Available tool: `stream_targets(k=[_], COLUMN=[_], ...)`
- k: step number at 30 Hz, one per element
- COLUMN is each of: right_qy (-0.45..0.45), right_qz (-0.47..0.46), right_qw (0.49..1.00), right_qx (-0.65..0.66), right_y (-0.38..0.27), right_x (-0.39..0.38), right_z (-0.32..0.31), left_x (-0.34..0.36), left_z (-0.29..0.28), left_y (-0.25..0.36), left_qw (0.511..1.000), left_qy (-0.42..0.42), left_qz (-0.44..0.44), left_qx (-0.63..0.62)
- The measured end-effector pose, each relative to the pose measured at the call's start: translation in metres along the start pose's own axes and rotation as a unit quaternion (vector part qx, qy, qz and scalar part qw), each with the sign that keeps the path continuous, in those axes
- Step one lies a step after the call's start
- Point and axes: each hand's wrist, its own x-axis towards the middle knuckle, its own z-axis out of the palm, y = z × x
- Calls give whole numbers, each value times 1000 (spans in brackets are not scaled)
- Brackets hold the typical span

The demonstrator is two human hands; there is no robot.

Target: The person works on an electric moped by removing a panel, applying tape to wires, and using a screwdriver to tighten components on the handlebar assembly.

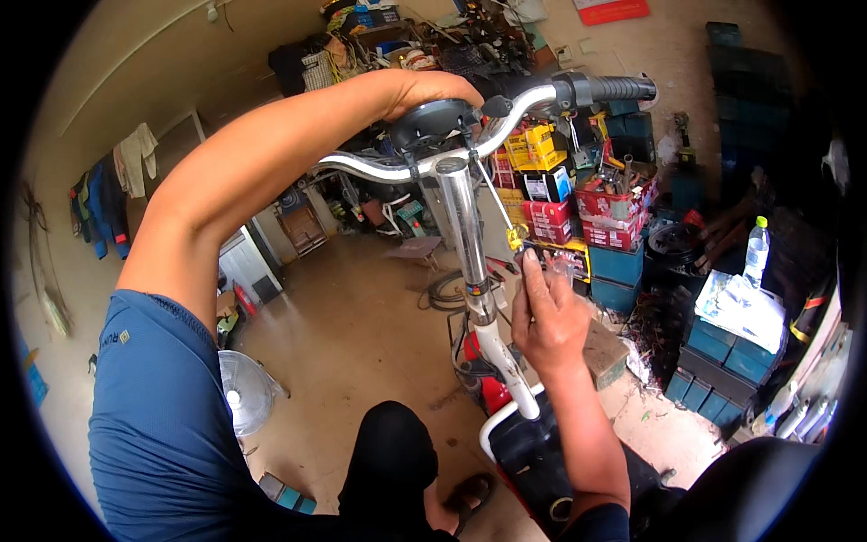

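Note:
A silver handlebar [524, 110] rises on a chrome stem [462, 221], with a rounded black unit [429, 125] mounted at its middle. My left hand [438, 88] reaches over the top and curls against the far side of that unit; its fingertips are hidden. Below and to the right, my right hand [553, 316] is closed round the handle end of a screwdriver [495, 197]. Its long thin shaft slants up to the bracket under the black unit, and a yellow part shows just above my fingers. Whether the tip sits in a screw is too small to tell.
Beneath the stem are a white frame tube [508, 361] and a black footboard [560, 465]. Stacked boxes and a red crate [623, 199] of tools stand behind. At right, a bottle [757, 253] stands on batteries [731, 357]; a fan [246, 393] is at left.

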Motion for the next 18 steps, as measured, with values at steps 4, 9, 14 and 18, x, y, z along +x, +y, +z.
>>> stream_targets(k=[4, 9, 14, 18], right_qy=[27, 3, 25, -8], right_qz=[22, 12, 369, 549], right_qw=[999, 999, 698, 200], right_qx=[34, 33, 613, 812], right_y=[-7, -4, -7, -11], right_x=[-5, 3, 12, 10], right_z=[8, 0, -5, -24], left_x=[4, -3, 4, 10], left_z=[-1, 2, -1, -4], left_y=[-4, -5, -11, -10], left_qw=[999, 1000, 1000, 1000], left_qy=[-7, 12, 21, 0], left_qz=[40, -6, 18, 17], left_qx=[27, 3, -2, 6])
